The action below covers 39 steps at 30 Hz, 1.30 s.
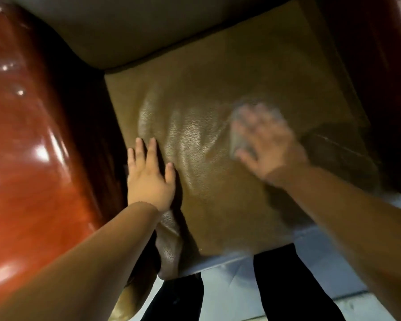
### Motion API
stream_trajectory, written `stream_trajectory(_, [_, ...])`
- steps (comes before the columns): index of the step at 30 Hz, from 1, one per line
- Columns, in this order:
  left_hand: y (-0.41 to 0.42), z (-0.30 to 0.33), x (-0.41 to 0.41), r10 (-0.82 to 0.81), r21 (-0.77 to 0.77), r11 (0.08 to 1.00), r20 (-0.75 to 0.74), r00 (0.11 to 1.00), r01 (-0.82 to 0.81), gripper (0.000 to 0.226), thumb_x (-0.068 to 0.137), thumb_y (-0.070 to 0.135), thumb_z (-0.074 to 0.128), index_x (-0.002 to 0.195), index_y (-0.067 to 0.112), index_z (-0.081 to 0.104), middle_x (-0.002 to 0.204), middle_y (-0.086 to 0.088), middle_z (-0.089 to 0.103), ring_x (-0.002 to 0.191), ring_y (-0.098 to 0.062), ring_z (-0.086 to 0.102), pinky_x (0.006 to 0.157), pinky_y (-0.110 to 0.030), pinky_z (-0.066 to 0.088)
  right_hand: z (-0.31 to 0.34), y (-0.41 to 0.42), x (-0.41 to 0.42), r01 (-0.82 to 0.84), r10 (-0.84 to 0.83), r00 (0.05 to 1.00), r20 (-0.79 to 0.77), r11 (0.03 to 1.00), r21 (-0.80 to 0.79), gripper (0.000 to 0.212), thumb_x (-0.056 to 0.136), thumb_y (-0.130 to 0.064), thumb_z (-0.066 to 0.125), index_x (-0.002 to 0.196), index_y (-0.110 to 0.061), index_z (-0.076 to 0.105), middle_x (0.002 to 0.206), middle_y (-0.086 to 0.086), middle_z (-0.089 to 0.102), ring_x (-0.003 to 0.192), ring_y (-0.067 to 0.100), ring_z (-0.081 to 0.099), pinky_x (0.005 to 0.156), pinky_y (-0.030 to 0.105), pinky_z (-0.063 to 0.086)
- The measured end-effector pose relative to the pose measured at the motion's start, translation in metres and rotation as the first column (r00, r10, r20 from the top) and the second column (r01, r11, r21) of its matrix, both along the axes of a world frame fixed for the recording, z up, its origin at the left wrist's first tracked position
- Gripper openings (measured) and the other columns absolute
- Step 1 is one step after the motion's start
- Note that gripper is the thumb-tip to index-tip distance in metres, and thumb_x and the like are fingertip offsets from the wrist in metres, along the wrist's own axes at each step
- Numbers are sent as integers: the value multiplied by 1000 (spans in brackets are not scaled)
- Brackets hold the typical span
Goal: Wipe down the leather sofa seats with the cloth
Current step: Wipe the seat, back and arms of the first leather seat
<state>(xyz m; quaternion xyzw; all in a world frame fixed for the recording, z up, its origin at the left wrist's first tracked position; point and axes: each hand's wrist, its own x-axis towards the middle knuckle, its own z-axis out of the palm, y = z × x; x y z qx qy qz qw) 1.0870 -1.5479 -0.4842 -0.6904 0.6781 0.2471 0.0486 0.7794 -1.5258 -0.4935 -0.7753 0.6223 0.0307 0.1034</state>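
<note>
The olive-brown leather seat cushion [218, 112] lay square in the frame of the sofa, between a glossy red-brown wooden armrest [26, 135] on the left and a darker one at the right edge. The left hand [148, 174] rested flat near the cushion's left border, fingers straight and close together, palm down on the leather. The right hand [264, 144] was blurred, fingers spread wide, pressing a small pale grey cloth [237, 137] against the right half of the seat; only the cloth's edge showed past the fingers.

The cloth looked thin, limp and light, the sort that bunches and slides out from under a palm, so it would likely be best held flat under splayed fingers with the thumb pinning one edge. The leather appeared soft and slack: it wrinkled and shone around the left hand, which suggested the cover would drag and crease under a stroke unless braced. Its sheen hinted at a smooth, somewhat slippery surface, needing moderate downward pressure rather than force.
</note>
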Motion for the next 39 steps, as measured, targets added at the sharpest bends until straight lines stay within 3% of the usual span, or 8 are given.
stream_trajectory(2, [0,1,4,-1,12,1000,-27,1000,1,72,106,47,46,168,28,15,177,-3,2,163,-28,-4,131,-44,5,5,-30,-8,493,-492,870,-30,865,93,78,103,-67,21,166,-21,17,173,13,12,158,41,13,128,55,10])
stream_trajectory(4, [1,4,3,1,13,1000,-29,1000,0,72,106,45,47,168,26,16,177,-4,2,163,-28,-4,132,-43,5,14,-42,23,619,-615,784,-83,768,164,83,100,-70,11,166,-19,15,172,19,10,157,43,13,128,53,6])
stream_trajectory(7, [-2,11,-2,21,38,999,-18,1000,-21,73,105,40,51,169,24,18,177,-5,2,163,-29,-2,133,-42,5,18,-12,87,-153,143,984,103,984,97,76,99,-51,41,161,-13,23,165,22,30,150,45,32,121,55,29])
stream_trajectory(10, [-6,22,-2,46,147,988,-32,998,-41,77,103,37,54,169,28,15,177,-2,0,163,-28,-2,130,-44,14,21,-6,87,-608,581,792,185,779,157,65,102,-30,57,161,-29,31,173,3,17,159,33,14,127,56,17])
stream_trajectory(14, [-19,58,1,-11,387,922,-16,1000,17,73,105,41,52,168,26,18,176,-6,12,160,-31,20,125,-44,30,42,-47,48,-143,100,978,182,959,244,72,92,4,55,157,-26,44,167,2,34,153,33,32,129,45,17])
stream_trajectory(18, [-54,132,14,-183,600,789,25,983,132,58,107,48,48,158,21,42,146,-10,61,133,-30,59,112,-37,46,108,-82,29,126,-242,958,152,835,536,25,108,-18,42,126,-19,60,131,14,65,116,35,61,98,40,49])
stream_trajectory(26, [-124,326,18,-27,289,957,163,986,-21,55,107,47,48,155,20,47,145,-12,63,131,-34,60,107,-37,48,290,-139,11,26,-238,916,323,837,546,36,100,-60,47,123,-36,61,104,-17,62,97,11,61,72,30,44])
stream_trajectory(39, [-207,566,-19,-57,39,998,255,965,49,45,108,41,52,141,13,61,143,-12,63,130,-32,59,102,-33,44,533,-222,-35,-46,-36,934,355,975,219,35,97,-66,46,100,-35,63,94,-9,66,85,15,63,78,42,56])
